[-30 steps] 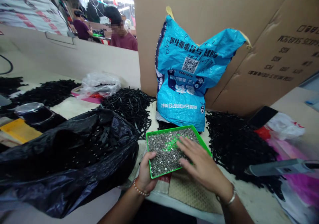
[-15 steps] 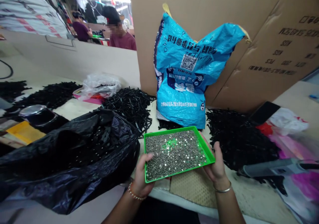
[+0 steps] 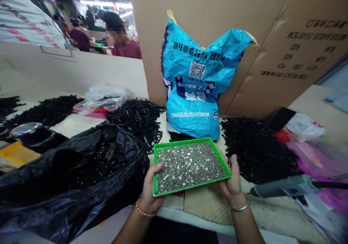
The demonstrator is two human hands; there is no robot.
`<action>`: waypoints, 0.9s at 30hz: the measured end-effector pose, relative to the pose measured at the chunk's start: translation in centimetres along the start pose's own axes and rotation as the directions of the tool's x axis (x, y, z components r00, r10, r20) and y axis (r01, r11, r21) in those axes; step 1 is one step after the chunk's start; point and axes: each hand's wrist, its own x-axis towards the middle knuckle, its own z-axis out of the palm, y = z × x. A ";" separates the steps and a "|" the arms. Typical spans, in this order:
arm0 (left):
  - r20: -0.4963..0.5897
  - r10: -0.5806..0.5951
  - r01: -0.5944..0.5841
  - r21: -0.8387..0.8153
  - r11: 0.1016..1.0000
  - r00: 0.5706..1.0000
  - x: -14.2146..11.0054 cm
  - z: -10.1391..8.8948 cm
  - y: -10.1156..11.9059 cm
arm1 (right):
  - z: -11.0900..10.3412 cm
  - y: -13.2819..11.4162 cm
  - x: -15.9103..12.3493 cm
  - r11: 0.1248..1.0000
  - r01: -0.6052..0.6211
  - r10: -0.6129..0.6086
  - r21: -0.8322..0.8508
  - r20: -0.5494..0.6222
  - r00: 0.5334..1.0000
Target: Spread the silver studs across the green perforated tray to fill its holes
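Observation:
A shallow green tray [image 3: 194, 188] is held level just above the table's front edge. Small dark metal pieces [image 3: 174, 179] fill it, with several shiny little rings scattered on top. My left hand [image 3: 150, 182] grips the tray's left side, thumb over the rim and fingers underneath. On the right side, my right hand [image 3: 231, 186] supports the tray from below and beside it, its thumb raised off the rim. Both hands are closed around the tray, though most fingertips are hidden beneath it.
A blue woven sack [image 3: 194, 95] stands behind the tray against a large cardboard sheet [image 3: 244, 12]. Left lies an open black plastic bag [image 3: 73, 200]. Black strips [image 3: 252, 153] are heaped around. A grey power screwdriver [image 3: 282, 188] lies right. A co-worker [image 3: 122, 37] is beyond the partition.
The metal pieces have shifted inside the tray, covering the green bottom patches seen earlier, and more shiny rings show on top. Both hands keep their hold. The camera view has turned slightly right.

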 end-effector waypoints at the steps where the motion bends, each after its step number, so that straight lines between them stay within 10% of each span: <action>1: -0.005 -0.004 0.004 0.001 1.000 1.000 0.0 0.1 0.0 | 0.0 -0.1 -0.1 1.000 -0.019 0.019 0.019 -0.007 1.000; 7: 0.037 -0.072 0.073 -0.039 0.997 0.997 0.5 -0.6 -0.6 | -0.9 0.0 -0.8 0.998 -0.056 0.056 0.022 0.013 0.998; 11: 0.050 -0.112 0.115 -0.059 0.992 0.992 0.4 -1.3 -0.6 | -2.8 -0.5 -1.2 0.963 0.048 -0.072 -0.264 -0.080 0.994; 14: 0.059 -0.109 0.113 -0.065 0.991 0.992 0.1 -1.6 -0.6 | -3.8 -2.6 -1.6 0.698 0.248 -0.344 -0.671 -0.011 0.939; 19: 0.147 -0.060 0.070 -0.064 0.996 0.987 0.2 -1.8 -1.6 | -3.4 -4.5 -1.1 0.232 0.455 -0.286 -0.860 0.387 0.877; 27: 0.312 0.036 -0.001 -0.113 0.994 0.949 1.3 -1.2 -2.9 | 1.8 0.0 1.2 0.150 0.600 -0.469 -0.786 0.478 0.743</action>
